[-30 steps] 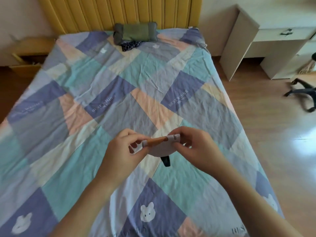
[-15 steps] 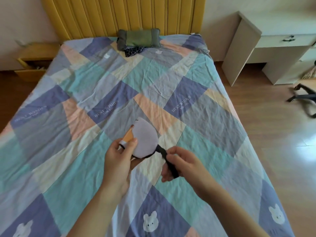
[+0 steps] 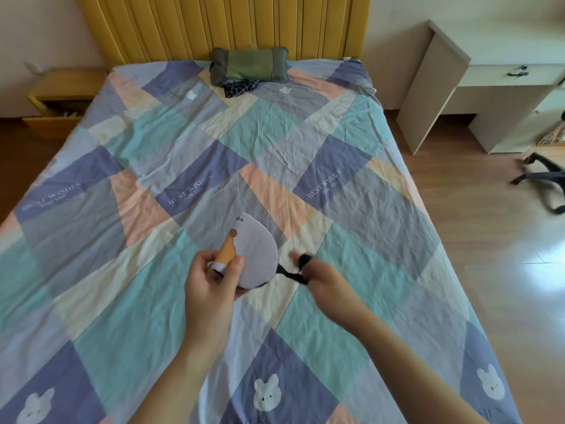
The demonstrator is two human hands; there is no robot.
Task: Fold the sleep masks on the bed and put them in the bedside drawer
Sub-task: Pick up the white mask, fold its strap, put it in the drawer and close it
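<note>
While left hand grips one folded sleep mask above the bed, right hand pinches its one black strap; two quilt patches read "BEST WISHES FOR YOU"

The left hand covered the near edge of the folded sleep mask. The right hand was blurred, and how its fingers held the black strap could not be told. The contents of the open bedside drawer were too small to make out. The chair base ran off the right edge.
</note>
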